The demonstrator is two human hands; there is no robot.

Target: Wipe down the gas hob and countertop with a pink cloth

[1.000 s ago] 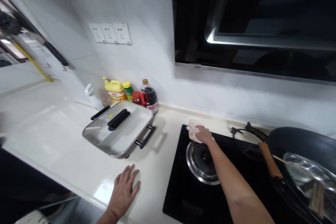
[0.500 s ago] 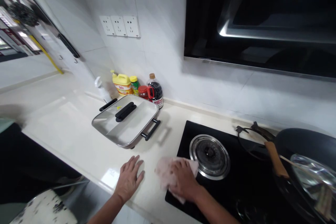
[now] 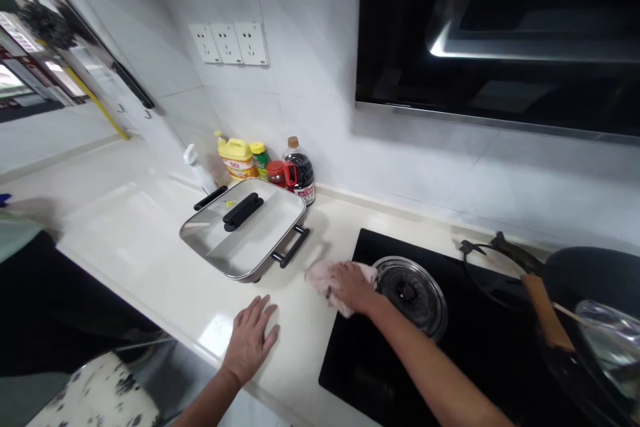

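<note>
A crumpled pale pink cloth (image 3: 320, 275) lies under my right hand (image 3: 350, 285), whose fingers press it down where the white countertop meets the black gas stove (image 3: 370, 360). Just right of that hand is the round metal burner (image 3: 407, 290), partly covered by my forearm. My left hand (image 3: 250, 337) rests on the countertop (image 3: 293, 353) with its fingers apart and nothing in them. Beyond it stands a rectangular electric pan (image 3: 270, 240) with a glass lid and black handles.
Behind the pan stand a white spray bottle (image 3: 199, 170), a yellow jug (image 3: 237, 159), a red-lidded jar (image 3: 276, 173) and a dark sauce bottle (image 3: 301, 177). At right sits a wok (image 3: 595, 273) with a wooden handle (image 3: 547, 313). A black range hood (image 3: 500, 33) overhangs the stove. Another person's dark clothing (image 3: 60, 307) shows at left.
My right hand has slid the cloth away from me along the stove's left edge, toward the wall. My left hand stays in place on the countertop. The view has shifted slightly.
</note>
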